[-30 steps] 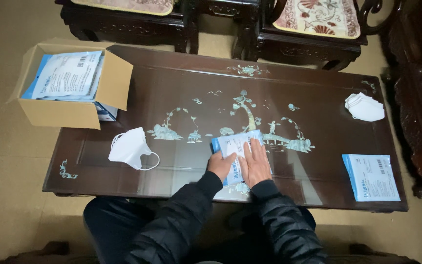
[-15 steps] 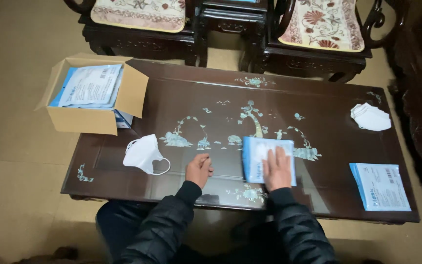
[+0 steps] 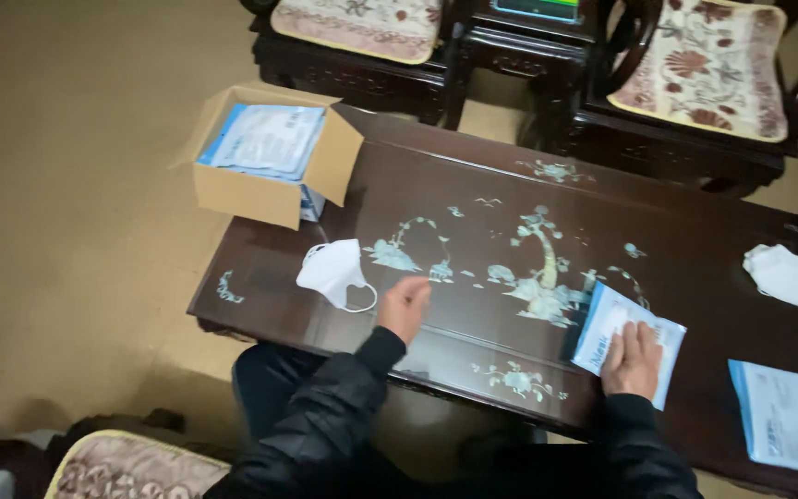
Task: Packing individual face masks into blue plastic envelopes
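The right hand (image 3: 633,359) lies flat, fingers extended, on a blue-and-white packet (image 3: 628,340) at the near right of the dark inlaid desk (image 3: 473,268); it presses the packet and grips nothing. The left hand (image 3: 405,307) hovers above the desk, loosely curled and empty, just beside a white mask (image 3: 332,272) lying near the left edge with its ear loop towards the hand. An open cardboard box (image 3: 265,166) holding further packets stands on the far left corner. A second mask (image 3: 785,275) lies at the far right, and a second packet (image 3: 791,416) at the near right corner, both well apart from either hand.
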